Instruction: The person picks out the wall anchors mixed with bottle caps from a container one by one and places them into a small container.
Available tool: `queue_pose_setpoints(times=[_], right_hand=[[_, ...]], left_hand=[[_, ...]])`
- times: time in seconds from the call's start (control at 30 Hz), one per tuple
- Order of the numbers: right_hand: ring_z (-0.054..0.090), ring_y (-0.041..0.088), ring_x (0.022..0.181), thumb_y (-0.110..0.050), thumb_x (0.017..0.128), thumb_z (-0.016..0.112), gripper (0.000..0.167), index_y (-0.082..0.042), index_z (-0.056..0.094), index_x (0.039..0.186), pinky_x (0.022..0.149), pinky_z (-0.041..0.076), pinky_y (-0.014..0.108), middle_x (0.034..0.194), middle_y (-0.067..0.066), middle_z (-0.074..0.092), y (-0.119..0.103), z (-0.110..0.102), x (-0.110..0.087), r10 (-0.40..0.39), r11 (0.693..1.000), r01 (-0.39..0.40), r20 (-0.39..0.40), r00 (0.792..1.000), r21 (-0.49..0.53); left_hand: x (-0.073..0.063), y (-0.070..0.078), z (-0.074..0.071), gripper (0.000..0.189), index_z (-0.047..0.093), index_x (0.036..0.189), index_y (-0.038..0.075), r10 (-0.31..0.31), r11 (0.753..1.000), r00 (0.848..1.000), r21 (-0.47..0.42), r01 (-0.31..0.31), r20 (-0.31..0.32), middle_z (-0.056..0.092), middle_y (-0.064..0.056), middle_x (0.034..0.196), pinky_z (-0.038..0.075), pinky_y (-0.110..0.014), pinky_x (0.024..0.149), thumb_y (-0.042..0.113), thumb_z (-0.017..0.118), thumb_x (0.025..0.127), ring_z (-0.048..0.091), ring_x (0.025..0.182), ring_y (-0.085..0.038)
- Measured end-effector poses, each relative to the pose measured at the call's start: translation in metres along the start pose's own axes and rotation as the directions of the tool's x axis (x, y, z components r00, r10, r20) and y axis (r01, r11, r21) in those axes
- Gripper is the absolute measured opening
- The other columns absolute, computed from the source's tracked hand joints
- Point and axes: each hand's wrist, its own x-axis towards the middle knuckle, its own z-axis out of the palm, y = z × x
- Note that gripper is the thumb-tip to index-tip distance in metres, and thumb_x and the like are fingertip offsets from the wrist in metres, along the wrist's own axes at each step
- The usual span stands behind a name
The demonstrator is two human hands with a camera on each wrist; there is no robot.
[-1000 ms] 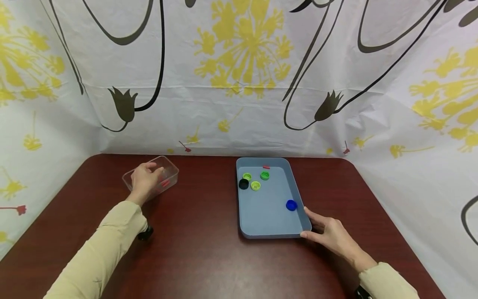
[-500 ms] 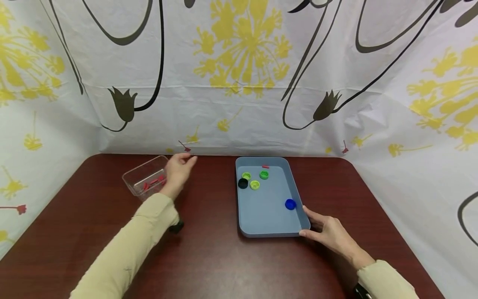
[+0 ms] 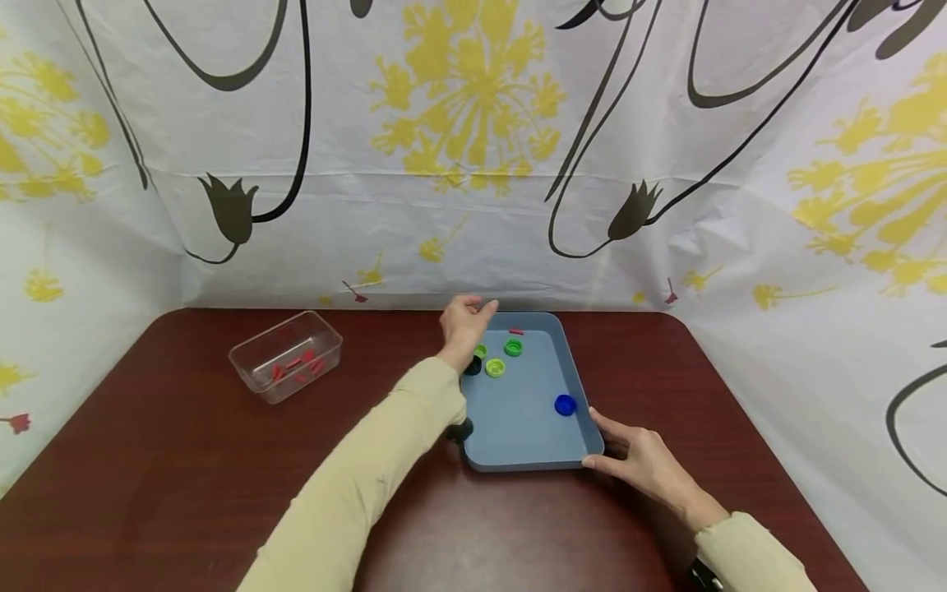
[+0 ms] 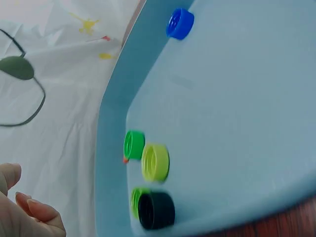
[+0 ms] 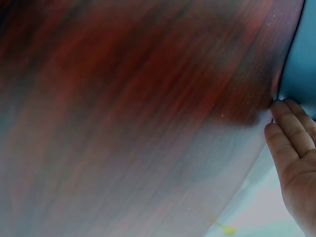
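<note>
My left hand [image 3: 462, 329] is over the far left corner of the blue-grey tray [image 3: 518, 427], its fingers bent. In the left wrist view, its fingers [image 4: 42, 212] and thumb are beyond the tray wall; I cannot tell whether they hold anything. My right hand [image 3: 644, 460] holds the tray's near right corner, thumb on the front side and fingers along the right side. Inside the tray lie a blue bottle cap [image 3: 565, 404], a green cap [image 3: 513, 347], a yellow-green cap [image 3: 495, 367], a black cap [image 4: 156, 211], another lime cap [image 4: 137, 200] and a small red piece [image 3: 516, 331].
A clear plastic container [image 3: 251, 355] with several small red pieces [image 3: 307, 357] stands at the back left of the dark red-brown table [image 3: 148, 460]. Behind the table hangs a patterned white cloth [image 3: 333, 247].
My left hand has moved right, from inside the clear container to the tray's far left corner. My right hand stays at the tray corner. The head view has shifted slightly.
</note>
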Motion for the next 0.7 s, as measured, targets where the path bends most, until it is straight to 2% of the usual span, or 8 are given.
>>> queue_pose_setpoints(times=[0.13, 0.4, 0.6, 0.7], right_hand=[[0.061, 0.032, 0.109, -0.038, 0.078, 0.074, 0.078, -0.005, 0.043, 0.141, 0.081, 0.053, 0.036, 0.132, 0.023, 0.052, 0.001, 0.000, 0.000, -0.001, 1.000, 0.001, 0.001, 1.000, 0.002], [0.062, 0.032, 0.108, -0.037, 0.078, 0.074, 0.077, -0.004, 0.043, 0.140, 0.080, 0.053, 0.033, 0.131, 0.022, 0.053, 0.001, 0.001, -0.001, -0.004, 1.000, 0.004, 0.005, 1.000, 0.023], [0.063, 0.031, 0.106, -0.033, 0.077, 0.076, 0.077, -0.001, 0.044, 0.138, 0.080, 0.053, 0.032, 0.130, 0.023, 0.054, 0.000, 0.003, 0.000, -0.027, 0.998, 0.028, -0.014, 1.000, 0.055], [0.063, 0.029, 0.106, -0.033, 0.076, 0.077, 0.076, -0.003, 0.045, 0.139, 0.080, 0.053, 0.030, 0.130, 0.021, 0.055, -0.001, 0.002, 0.000, -0.015, 0.999, 0.016, -0.017, 1.000, 0.052]], left_hand=[[-0.003, 0.004, 0.020, 0.035, 0.064, 0.114, 0.007, -0.005, 1.000, 1.000, 0.028, 0.005, -0.007, 0.062, -0.012, 0.107, 0.047, -0.036, 0.084, 0.029, 0.068, 0.087, 0.056, 0.101, -0.026], [-0.003, -0.004, 0.048, 0.036, 0.063, 0.114, 0.007, -0.050, 0.994, 0.998, 0.091, 0.054, -0.042, 0.057, -0.014, 0.112, 0.044, -0.040, 0.089, 0.031, 0.068, 0.087, 0.054, 0.103, -0.029], [-0.002, -0.008, 0.064, 0.038, 0.062, 0.114, 0.012, -0.104, 0.974, 0.993, 0.196, 0.115, -0.064, 0.053, -0.013, 0.115, 0.042, -0.043, 0.092, 0.036, 0.068, 0.086, 0.051, 0.106, -0.029], [0.000, -0.010, 0.071, 0.038, 0.062, 0.113, 0.012, -0.120, 0.962, 0.990, 0.237, 0.135, -0.075, 0.051, -0.014, 0.116, 0.040, -0.044, 0.095, 0.037, 0.068, 0.086, 0.048, 0.108, -0.031]])
